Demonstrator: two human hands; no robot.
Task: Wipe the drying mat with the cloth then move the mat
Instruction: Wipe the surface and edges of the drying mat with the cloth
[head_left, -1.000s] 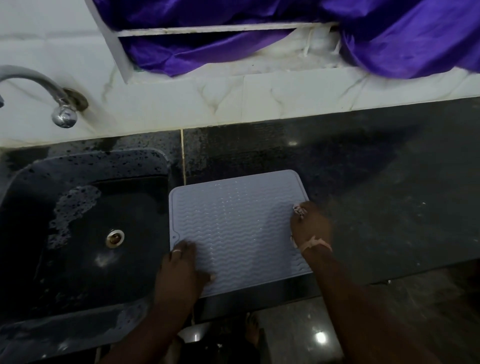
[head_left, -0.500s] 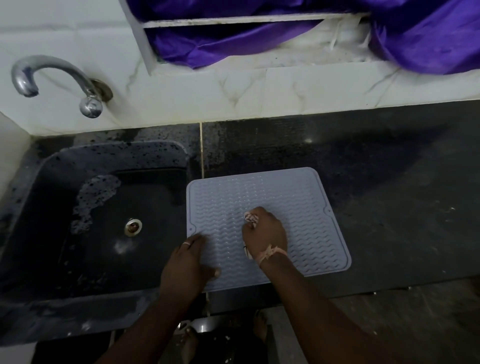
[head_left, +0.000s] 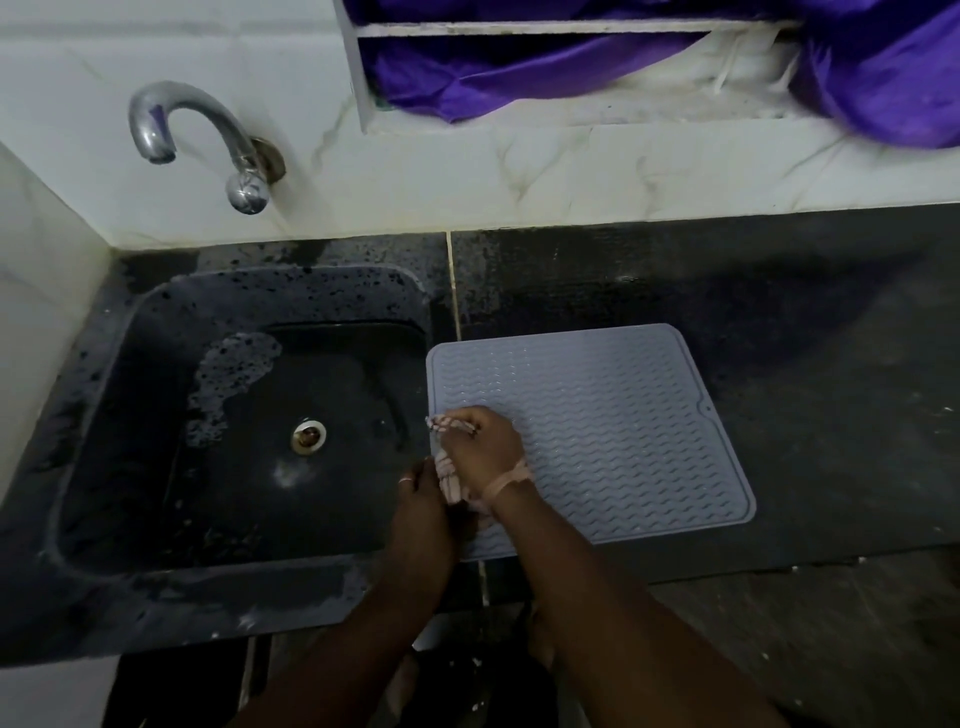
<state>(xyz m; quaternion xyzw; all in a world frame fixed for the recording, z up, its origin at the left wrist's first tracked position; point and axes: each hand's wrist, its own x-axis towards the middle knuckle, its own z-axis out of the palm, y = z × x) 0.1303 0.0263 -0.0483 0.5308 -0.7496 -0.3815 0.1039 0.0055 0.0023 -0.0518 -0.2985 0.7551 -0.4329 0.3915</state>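
Observation:
A light grey ribbed drying mat (head_left: 613, 426) lies flat on the dark counter (head_left: 779, 312), just right of the sink. My right hand (head_left: 485, 447) presses a small pinkish cloth (head_left: 448, 475) onto the mat's left edge, fingers closed over it; cloth shows above the knuckles and beneath the wrist. My left hand (head_left: 421, 501) rests on the mat's near-left corner, touching the cloth and the right hand. That corner of the mat is hidden under both hands.
A black sink (head_left: 244, 431) with a metal drain (head_left: 309, 436) and foam patch lies left of the mat. A chrome tap (head_left: 208, 140) juts from the white marble wall. Purple fabric (head_left: 857, 67) hangs in the window recess. The counter's front edge runs just below the mat.
My right hand has swept the cloth from the mat's right edge across to its left edge. The left hand stayed at the near-left corner. The view shifted left.

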